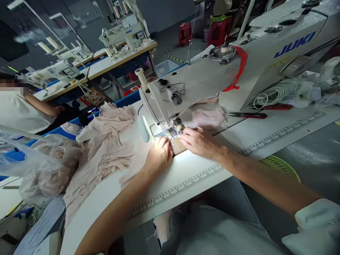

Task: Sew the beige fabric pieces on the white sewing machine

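Observation:
A white JUKI sewing machine (196, 76) stands before me, its lamp lighting the presser foot (171, 133). My left hand (158, 153) is closed, with curled fingertips just left of the foot; a pale pink fabric piece (139, 156) reaches its wrist side. On the right of the foot, my right hand (198, 141) has thumb and fingers pinched together close to the needle area. What its fingertips hold is too small to make out. More pale pink fabric (208, 118) lies bunched under the machine arm, behind my right hand.
Stacked pink fabric pieces (106, 152) spread over the table's left side, near a clear plastic bag (50, 166). Dark scissors (248, 115) and a coil of white cord (276, 94) lie right. A printed ruler (180, 189) runs along the front edge. Another person (23, 109) sits at far left.

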A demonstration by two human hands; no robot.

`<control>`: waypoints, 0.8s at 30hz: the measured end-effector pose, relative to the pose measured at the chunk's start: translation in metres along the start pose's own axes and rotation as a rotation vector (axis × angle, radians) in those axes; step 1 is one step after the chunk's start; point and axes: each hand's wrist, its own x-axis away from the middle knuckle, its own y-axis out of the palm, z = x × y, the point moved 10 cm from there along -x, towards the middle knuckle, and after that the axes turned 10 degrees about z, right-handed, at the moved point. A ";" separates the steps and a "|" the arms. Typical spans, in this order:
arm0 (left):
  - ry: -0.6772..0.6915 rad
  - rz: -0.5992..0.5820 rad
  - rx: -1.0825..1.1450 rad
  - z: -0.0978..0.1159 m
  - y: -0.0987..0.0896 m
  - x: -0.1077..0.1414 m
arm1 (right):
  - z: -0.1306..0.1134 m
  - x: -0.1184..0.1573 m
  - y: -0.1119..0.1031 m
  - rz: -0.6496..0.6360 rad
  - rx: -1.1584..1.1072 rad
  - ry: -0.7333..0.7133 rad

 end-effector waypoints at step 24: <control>0.066 0.047 -0.103 0.005 -0.003 -0.006 | 0.044 -0.020 0.017 0.029 -0.270 0.392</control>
